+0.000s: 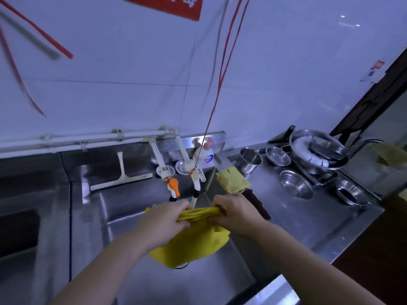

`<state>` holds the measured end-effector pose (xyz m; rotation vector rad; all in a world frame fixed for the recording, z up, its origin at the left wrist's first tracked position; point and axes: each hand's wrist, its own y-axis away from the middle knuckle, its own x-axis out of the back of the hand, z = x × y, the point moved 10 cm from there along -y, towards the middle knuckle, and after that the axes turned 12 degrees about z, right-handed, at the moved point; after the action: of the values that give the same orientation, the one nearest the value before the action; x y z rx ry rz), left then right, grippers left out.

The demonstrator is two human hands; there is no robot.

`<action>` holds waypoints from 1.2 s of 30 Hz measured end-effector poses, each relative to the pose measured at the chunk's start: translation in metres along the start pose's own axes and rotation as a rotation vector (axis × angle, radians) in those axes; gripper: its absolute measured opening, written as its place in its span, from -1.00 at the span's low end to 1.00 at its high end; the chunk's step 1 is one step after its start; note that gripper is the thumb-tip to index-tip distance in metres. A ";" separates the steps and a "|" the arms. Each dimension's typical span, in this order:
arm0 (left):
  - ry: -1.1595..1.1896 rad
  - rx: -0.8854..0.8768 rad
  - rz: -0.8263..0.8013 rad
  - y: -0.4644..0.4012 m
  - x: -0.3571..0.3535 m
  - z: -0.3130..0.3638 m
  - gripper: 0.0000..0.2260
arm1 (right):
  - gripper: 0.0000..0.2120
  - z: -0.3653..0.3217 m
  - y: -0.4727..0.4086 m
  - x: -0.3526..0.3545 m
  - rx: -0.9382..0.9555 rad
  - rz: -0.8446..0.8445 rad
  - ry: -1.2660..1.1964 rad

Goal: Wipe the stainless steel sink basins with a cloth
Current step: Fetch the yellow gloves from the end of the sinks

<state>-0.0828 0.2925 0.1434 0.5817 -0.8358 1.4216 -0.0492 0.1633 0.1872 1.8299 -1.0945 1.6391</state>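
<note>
Right now my left hand (164,219) and my right hand (234,213) each grip one end of the bunched yellow cloth (191,241), held above the sink basin (136,219) just under the taps (174,187). Twisting too hard could, I reckon, splash water rightward onto the steel bowls (295,183), or knock the taps.

Hiding much of the yellow cloth (193,245) behind the left hand (164,219) and right hand (236,214). Cutting off the red sign (164,6) at the top edge, lettering unreadable. Blurring the red strips (37,29) at upper left. Obscuring the bottle (206,156) label.
</note>
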 end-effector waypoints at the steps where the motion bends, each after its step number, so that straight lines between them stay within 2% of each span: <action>1: -0.030 0.001 0.006 -0.008 0.006 -0.003 -0.82 | -0.84 0.001 -0.010 0.008 0.020 0.020 0.000; 3: -0.120 0.002 0.003 -0.024 0.016 -0.008 -0.81 | -0.86 0.007 -0.031 0.024 0.039 0.055 -0.002; 6: -0.273 0.021 0.041 -0.051 0.042 -0.013 -0.89 | -0.89 0.029 -0.062 0.046 0.010 0.107 -0.023; 9: -0.344 0.034 0.178 -0.087 0.080 -0.007 -0.94 | -0.79 0.065 -0.091 0.068 -0.065 0.138 -0.086; 13: -0.531 -0.097 0.391 -0.141 0.115 0.020 -0.95 | -0.76 0.099 -0.124 0.085 -0.098 0.205 -0.203; 17: -0.794 -0.140 0.476 -0.197 0.118 0.034 -0.81 | -0.75 0.124 -0.155 0.079 -0.067 0.190 -0.189; 20: -0.813 -0.090 0.482 -0.234 0.108 0.030 -0.77 | -0.75 0.145 -0.171 0.076 -0.061 0.240 -0.203; 23: -0.559 0.032 0.482 -0.264 0.098 0.021 -0.78 | -0.79 0.171 -0.179 0.068 -0.091 0.256 -0.258; 28: -0.075 0.133 0.464 -0.297 0.073 0.006 -0.83 | -0.76 0.200 -0.184 0.048 -0.124 0.206 -0.327; 32: 0.329 0.415 0.324 -0.303 0.032 -0.026 -0.80 | -0.74 0.211 -0.185 0.035 -0.113 0.218 -0.341; 36: 0.766 0.547 0.185 -0.302 -0.003 -0.028 -0.79 | -0.73 0.214 -0.186 0.026 -0.091 0.243 -0.398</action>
<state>0.2201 0.2847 0.1641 0.3105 0.1228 1.8705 0.2281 0.1013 0.2028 2.0825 -1.5870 1.3493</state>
